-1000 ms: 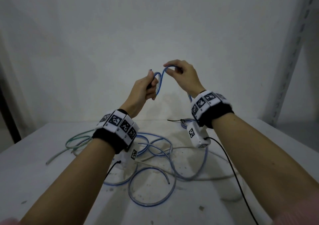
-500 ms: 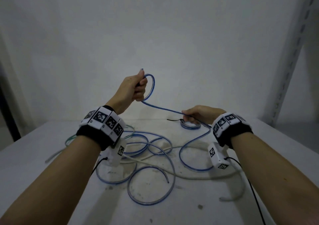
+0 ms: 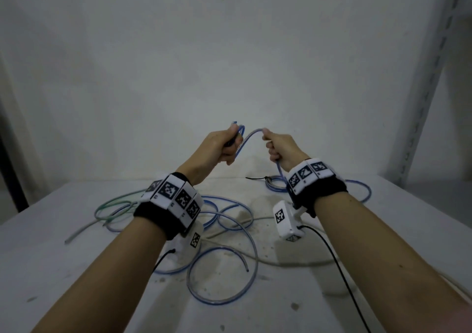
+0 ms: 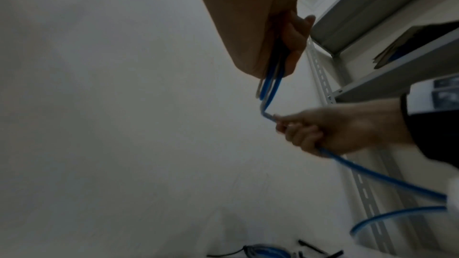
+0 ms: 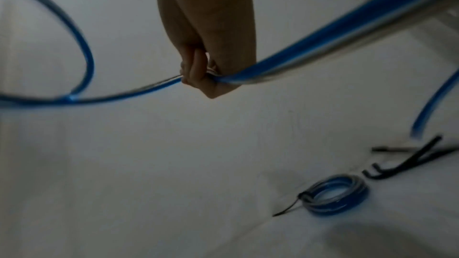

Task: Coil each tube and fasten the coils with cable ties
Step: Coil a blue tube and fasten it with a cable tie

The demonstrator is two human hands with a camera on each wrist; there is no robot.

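Note:
Both hands are raised above the table, close together. My left hand (image 3: 227, 144) grips a small coil of blue tube (image 3: 241, 132), whose loops show between the fingers (image 4: 272, 77) in the left wrist view. My right hand (image 3: 277, 146) grips the same blue tube (image 3: 251, 135) a short way along; the tube arches between the two hands and trails from the right fist (image 5: 201, 77) down to the table. A finished blue coil (image 5: 337, 195) bound with a black cable tie lies on the table at the back. Loose black cable ties (image 5: 407, 156) lie beside it.
More loose tubing sprawls over the white table (image 3: 51, 256): blue loops (image 3: 224, 276) in the middle, a green tube (image 3: 112, 207) at the left, a pale tube (image 3: 293, 263) across the front. A metal shelving upright (image 3: 431, 72) stands at the right. A white wall is behind.
My right hand rose from the table with the tube and came up beside the left hand. The left hand kept its grip and moved slightly right.

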